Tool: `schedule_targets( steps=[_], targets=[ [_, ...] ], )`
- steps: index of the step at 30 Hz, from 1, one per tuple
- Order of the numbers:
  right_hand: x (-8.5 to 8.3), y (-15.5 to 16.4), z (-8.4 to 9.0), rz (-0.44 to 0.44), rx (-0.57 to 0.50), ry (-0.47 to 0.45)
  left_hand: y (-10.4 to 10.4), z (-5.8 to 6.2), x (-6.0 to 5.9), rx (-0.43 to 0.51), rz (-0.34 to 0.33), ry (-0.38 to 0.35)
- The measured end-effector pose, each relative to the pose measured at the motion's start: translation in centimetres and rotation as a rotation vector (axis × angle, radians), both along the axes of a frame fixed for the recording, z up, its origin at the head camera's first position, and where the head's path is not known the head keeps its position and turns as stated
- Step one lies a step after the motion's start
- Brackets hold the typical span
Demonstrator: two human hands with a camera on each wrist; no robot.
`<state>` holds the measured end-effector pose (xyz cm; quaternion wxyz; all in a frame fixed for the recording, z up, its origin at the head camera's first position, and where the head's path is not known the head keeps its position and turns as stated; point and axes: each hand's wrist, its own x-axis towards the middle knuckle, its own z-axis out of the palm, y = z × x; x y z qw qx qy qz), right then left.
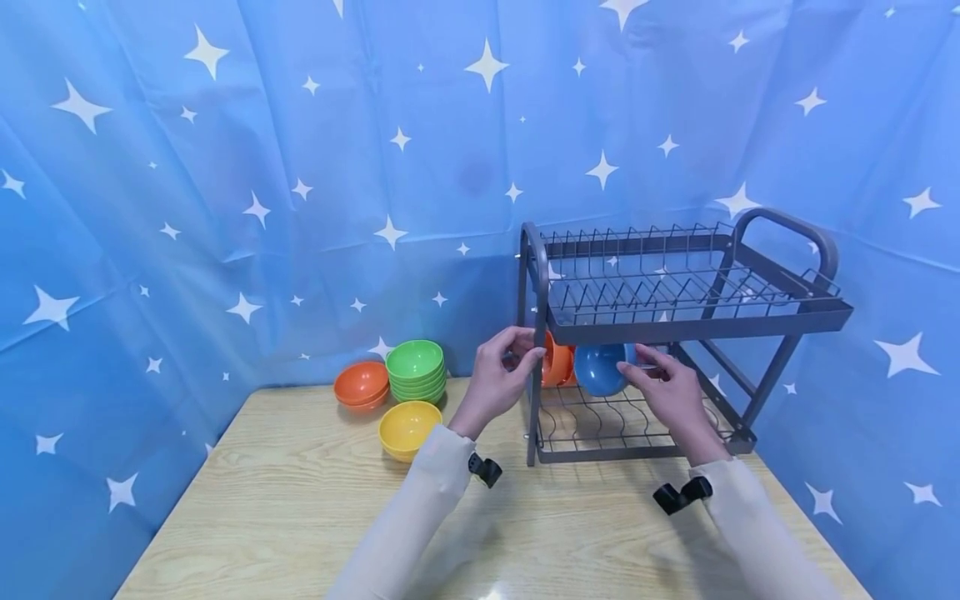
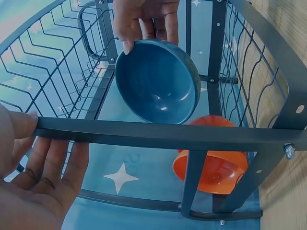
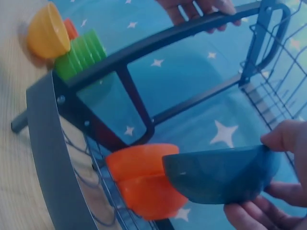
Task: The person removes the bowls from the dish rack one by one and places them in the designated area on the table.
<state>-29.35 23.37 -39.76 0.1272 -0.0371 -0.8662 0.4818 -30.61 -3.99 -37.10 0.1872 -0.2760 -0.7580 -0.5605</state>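
Observation:
My right hand [image 1: 670, 398] pinches a blue bowl [image 1: 598, 371] by its rim, thumb on one side and fingers on the other. The bowl is tilted on its side between the two tiers of a dark metal dish rack [image 1: 615, 455]. At the rack's left end my left hand [image 1: 495, 375] grips the upright post, with the thumb on one face and fingers behind it in the left wrist view. Two orange bowls [image 3: 148, 179] stand on edge, one against the other, on the lower tier, just left of the blue bowl.
Left of the rack, a stack of several green bowls [image 1: 416, 367] stands beside stacked orange bowls [image 1: 362, 385]. A yellow bowl [image 1: 407, 429] sits in front of them on the wooden table [image 1: 300, 508]. Wire dividers fill the rack's upper tier [image 1: 652, 287]. A blue starry curtain [image 1: 337, 167] hangs behind.

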Motion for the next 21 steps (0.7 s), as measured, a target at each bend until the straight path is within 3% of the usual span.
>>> schedule_targets(
  steps=[11, 17, 21],
  targets=[
    [1.4, -0.4, 0.5, 0.092, -0.263, -0.128, -0.5, -0.2, 0.4, -0.048, 0.017, 0.038],
    [2.2, -0.5, 0.9, 0.131, -0.304, -0.13, -1.2, -0.2, 1.4, -0.064, 0.048, 0.104],
    [3.1, -0.6, 1.2, 0.181, -0.393, -0.114, -1.9, -0.3, 2.3, -0.125, 0.067, 0.159]
  ],
)
